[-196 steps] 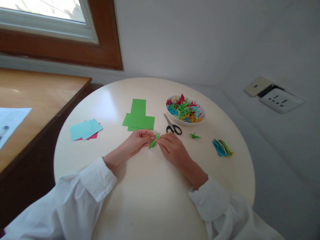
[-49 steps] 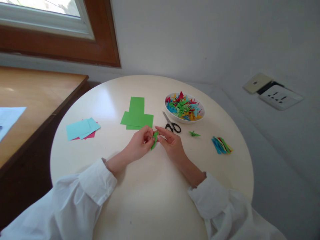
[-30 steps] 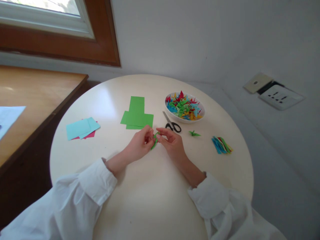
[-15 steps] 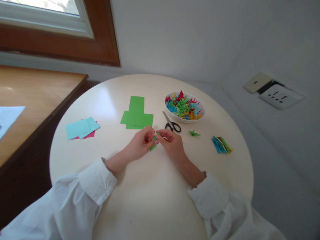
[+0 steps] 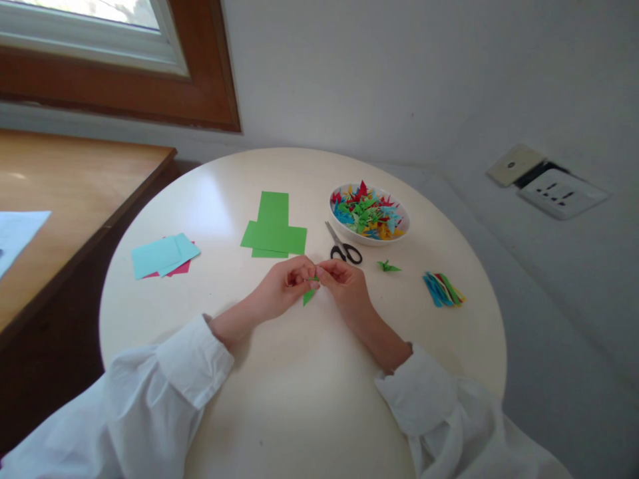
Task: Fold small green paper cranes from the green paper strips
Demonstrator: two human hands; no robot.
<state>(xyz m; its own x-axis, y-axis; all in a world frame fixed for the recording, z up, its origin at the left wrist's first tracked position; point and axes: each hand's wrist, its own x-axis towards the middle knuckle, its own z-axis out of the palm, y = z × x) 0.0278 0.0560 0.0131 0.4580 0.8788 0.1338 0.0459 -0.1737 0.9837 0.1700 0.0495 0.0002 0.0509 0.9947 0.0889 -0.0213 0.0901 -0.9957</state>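
Observation:
Between my hands is a small folded piece of green paper (image 5: 308, 297), with one pointed end hanging below the fingers. My left hand (image 5: 284, 283) pinches it from the left. My right hand (image 5: 343, 283) has thumb and forefinger closed on its upper right part, fingertips touching those of the left. Most of the paper's folds are hidden by the fingers. Just beyond the hands lie flat green paper sheets (image 5: 273, 223) and scissors (image 5: 344, 249) with black handles. A folded green paper crane (image 5: 388, 266) rests right of my right hand.
A white oval bowl (image 5: 367, 239) full of colourful paper cranes stands at the back right of the round white table (image 5: 299, 399). Folded paper strips (image 5: 443, 289) lie at the right, light blue sheets (image 5: 157, 257) over red ones at the left. A wooden desk (image 5: 90, 166) stands beyond.
Both hands stay together in nearly the same place. Their fingertips have shifted slightly on the green paper, and its pointed lower end has swung a little to the right and down.

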